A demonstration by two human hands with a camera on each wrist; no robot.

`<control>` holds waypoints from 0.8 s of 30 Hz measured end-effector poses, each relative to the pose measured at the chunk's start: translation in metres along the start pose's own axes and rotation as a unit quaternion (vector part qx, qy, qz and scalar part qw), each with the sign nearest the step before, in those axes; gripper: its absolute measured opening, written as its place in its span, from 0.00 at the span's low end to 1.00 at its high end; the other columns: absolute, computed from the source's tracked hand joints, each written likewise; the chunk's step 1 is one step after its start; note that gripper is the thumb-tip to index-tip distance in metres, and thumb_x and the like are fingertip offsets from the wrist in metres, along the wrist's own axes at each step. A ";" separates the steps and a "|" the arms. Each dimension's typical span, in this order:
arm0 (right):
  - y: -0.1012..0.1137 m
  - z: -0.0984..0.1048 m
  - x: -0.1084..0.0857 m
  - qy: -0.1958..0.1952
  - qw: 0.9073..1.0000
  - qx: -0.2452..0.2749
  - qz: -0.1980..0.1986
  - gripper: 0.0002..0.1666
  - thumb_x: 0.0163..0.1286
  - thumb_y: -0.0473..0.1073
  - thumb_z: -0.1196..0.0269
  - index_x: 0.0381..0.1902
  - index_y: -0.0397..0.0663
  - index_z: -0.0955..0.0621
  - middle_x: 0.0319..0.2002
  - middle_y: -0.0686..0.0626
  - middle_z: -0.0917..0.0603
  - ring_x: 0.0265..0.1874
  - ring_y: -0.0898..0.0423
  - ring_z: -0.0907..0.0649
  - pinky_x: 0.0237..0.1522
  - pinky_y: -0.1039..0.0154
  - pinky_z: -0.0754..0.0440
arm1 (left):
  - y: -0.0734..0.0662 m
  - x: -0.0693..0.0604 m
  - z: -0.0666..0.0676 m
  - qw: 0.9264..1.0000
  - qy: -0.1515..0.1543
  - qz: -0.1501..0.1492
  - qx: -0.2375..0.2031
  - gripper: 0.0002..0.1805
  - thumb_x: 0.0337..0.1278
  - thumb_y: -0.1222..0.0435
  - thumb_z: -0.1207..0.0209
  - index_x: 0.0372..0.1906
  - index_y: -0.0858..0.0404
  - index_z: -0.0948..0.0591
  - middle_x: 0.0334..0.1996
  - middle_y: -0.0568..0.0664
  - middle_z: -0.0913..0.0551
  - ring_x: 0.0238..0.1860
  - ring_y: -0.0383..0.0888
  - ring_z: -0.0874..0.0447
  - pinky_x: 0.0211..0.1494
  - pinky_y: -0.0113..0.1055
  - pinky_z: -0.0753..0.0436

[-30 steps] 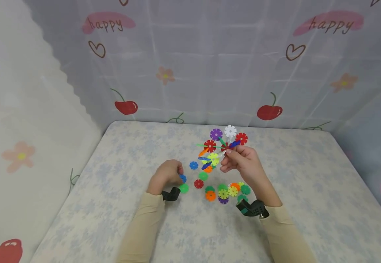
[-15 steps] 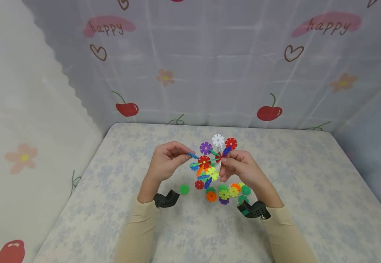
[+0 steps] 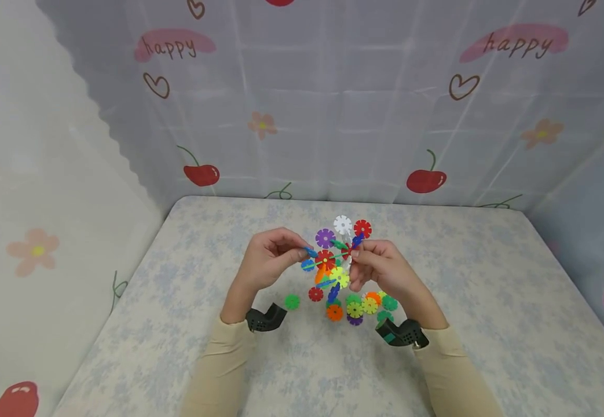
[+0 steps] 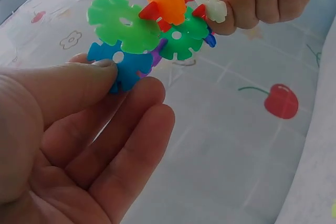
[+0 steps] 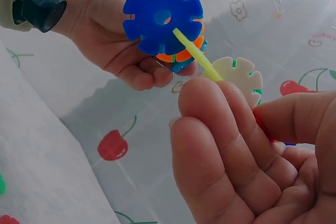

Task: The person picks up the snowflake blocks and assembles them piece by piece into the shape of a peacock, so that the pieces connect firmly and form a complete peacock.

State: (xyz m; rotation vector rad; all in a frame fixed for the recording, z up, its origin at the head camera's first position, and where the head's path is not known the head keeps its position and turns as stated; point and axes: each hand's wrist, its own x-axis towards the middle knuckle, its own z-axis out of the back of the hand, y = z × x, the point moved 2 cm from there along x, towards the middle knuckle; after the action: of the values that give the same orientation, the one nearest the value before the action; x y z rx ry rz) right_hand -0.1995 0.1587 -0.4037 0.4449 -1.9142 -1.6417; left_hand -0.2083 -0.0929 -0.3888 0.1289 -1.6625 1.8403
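Observation:
My left hand (image 3: pixel 273 259) pinches a light-blue notched snowflake disc (image 4: pixel 134 62) between thumb and fingers. The disc's edge meets a light-green disc (image 4: pixel 115 22) of a joined snowflake-disc model; whether their slots interlock, I cannot tell. Thumb and forefinger of my right hand (image 3: pixel 389 269) grip the model by a red disc (image 3: pixel 347 251), mostly covered by the fingers. Held above the table, the model also carries a white disc (image 3: pixel 342 225), a purple disc (image 3: pixel 325 238), an orange disc (image 4: pixel 164 1), a yellow disc (image 3: pixel 339 278) and a dark-blue disc (image 5: pixel 149 6).
Loose discs lie on the patterned table (image 3: pixel 150 347) below the hands: a green disc (image 3: pixel 292 302), a red disc (image 3: pixel 315 294), an orange disc (image 3: pixel 335 313) and a pile with a yellow disc (image 3: pixel 369 305) at the right. A printed curtain (image 3: pixel 302 104) hangs behind.
My left hand has picked the blue disc off the table and lifted it to the model's left side. My right hand has brought the model slightly left and down.

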 end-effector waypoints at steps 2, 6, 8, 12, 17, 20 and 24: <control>0.000 0.000 0.000 -0.006 1.000 0.000 -0.005 0.21 0.81 0.35 0.52 0.27 0.49 0.20 0.25 0.59 0.12 0.25 0.63 0.10 0.34 0.64 0.11 | -0.001 0.000 -0.001 1.000 -0.004 -0.003 0.014 0.04 0.59 0.82 0.38 0.38 0.77 0.16 0.34 0.71 0.14 0.33 0.36 0.12 0.43 0.32 0.11; 0.000 -0.002 -0.001 -0.032 0.999 -0.007 -0.025 0.20 0.81 0.36 0.50 0.27 0.49 0.20 0.24 0.58 0.12 0.24 0.62 0.10 0.33 0.64 0.11 | -0.001 0.000 -0.004 0.997 -0.025 -0.020 0.068 0.04 0.58 0.79 0.36 0.36 0.73 0.12 0.34 0.65 0.11 0.33 0.44 0.10 0.41 0.31 0.11; 0.000 -0.003 -0.001 -0.047 0.998 -0.010 -0.037 0.20 0.81 0.37 0.49 0.27 0.49 0.19 0.23 0.57 0.12 0.24 0.62 0.10 0.33 0.64 0.11 | -0.001 0.000 -0.005 0.994 -0.037 -0.045 0.094 0.05 0.57 0.80 0.35 0.35 0.72 0.11 0.34 0.64 0.10 0.33 0.48 0.09 0.41 0.31 0.11; -0.001 -0.005 0.000 -0.072 0.996 -0.008 -0.049 0.20 0.81 0.38 0.50 0.28 0.50 0.19 0.24 0.57 0.12 0.24 0.62 0.10 0.35 0.64 0.10 | -0.002 0.002 -0.006 0.987 -0.063 -0.100 0.114 0.05 0.54 0.82 0.35 0.33 0.73 0.12 0.34 0.65 0.10 0.34 0.56 0.09 0.42 0.32 0.11; -0.002 -0.007 0.001 -0.085 0.995 0.002 -0.048 0.21 0.82 0.37 0.51 0.29 0.50 0.18 0.24 0.58 0.12 0.24 0.62 0.11 0.36 0.64 0.10 | -0.001 0.002 -0.010 0.982 -0.080 -0.125 0.118 0.06 0.53 0.83 0.35 0.33 0.74 0.12 0.33 0.65 0.10 0.34 0.57 0.09 0.43 0.31 0.11; -0.002 -0.007 0.001 -0.085 0.995 0.006 -0.047 0.20 0.82 0.38 0.51 0.29 0.50 0.18 0.25 0.58 0.12 0.25 0.63 0.11 0.37 0.64 0.10 | 0.000 0.002 -0.010 0.982 -0.080 -0.126 0.116 0.06 0.52 0.83 0.35 0.33 0.73 0.12 0.33 0.65 0.10 0.35 0.57 0.09 0.43 0.31 0.11; -0.003 -0.006 0.001 -0.081 0.996 0.011 -0.048 0.20 0.82 0.38 0.51 0.30 0.50 0.18 0.24 0.57 0.12 0.24 0.62 0.11 0.37 0.64 0.10 | 0.002 0.003 -0.009 0.986 -0.067 -0.116 0.102 0.06 0.52 0.84 0.35 0.32 0.74 0.12 0.33 0.66 0.10 0.34 0.57 0.09 0.42 0.32 0.10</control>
State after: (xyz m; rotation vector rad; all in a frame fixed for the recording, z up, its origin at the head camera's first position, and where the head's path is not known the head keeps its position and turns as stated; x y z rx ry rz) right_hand -0.1967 0.1530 -0.4056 0.4307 -2.0588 -1.7672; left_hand -0.2087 -0.0838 -0.3909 0.5237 -1.4712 1.8501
